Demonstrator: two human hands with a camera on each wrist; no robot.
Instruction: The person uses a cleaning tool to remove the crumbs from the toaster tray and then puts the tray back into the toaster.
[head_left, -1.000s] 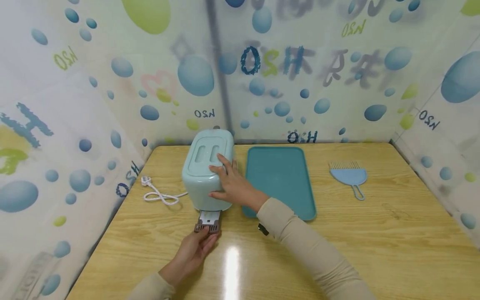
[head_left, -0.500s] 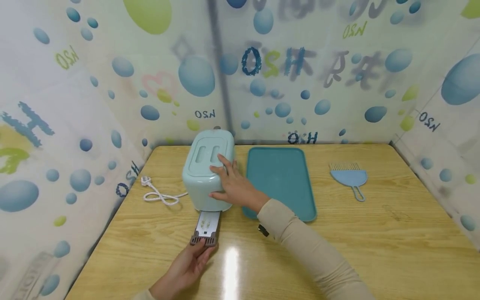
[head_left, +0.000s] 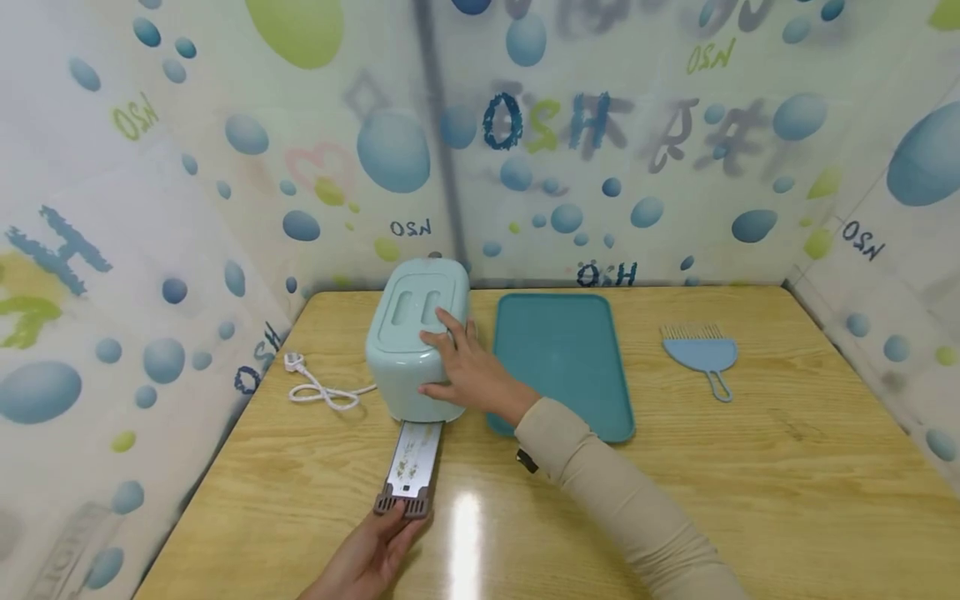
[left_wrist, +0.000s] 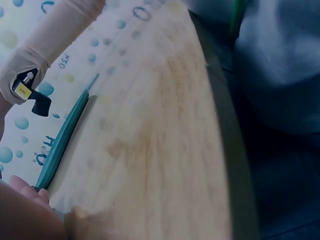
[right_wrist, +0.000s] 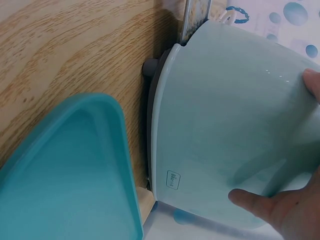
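Observation:
A pale mint toaster (head_left: 401,375) with a lid on top stands at the back left of the table. From the bottom of its near side sticks out a crumb tray (head_left: 417,454), a metal slide with a brown slotted handle and crumbs scattered over it. My left hand (head_left: 367,552) pinches that handle, thumb on top. Spread over the toaster's top and near right side, my right hand (head_left: 480,375) rests with its fingers apart. In the right wrist view, fingers touch the toaster's shell (right_wrist: 220,115). The left wrist view shows only part of the left hand (left_wrist: 30,210).
Right of the toaster lies a teal serving tray (head_left: 558,358). A blue dustpan-shaped tool (head_left: 701,356) with a toothed edge lies farther right. The toaster's white cord and plug (head_left: 322,390) lie on the left. Patterned walls surround the wooden table (head_left: 750,492).
My left hand has moved toward the table's near edge, drawing the crumb tray farther out of the toaster and baring more crumbs. The right hand has stayed on the toaster.

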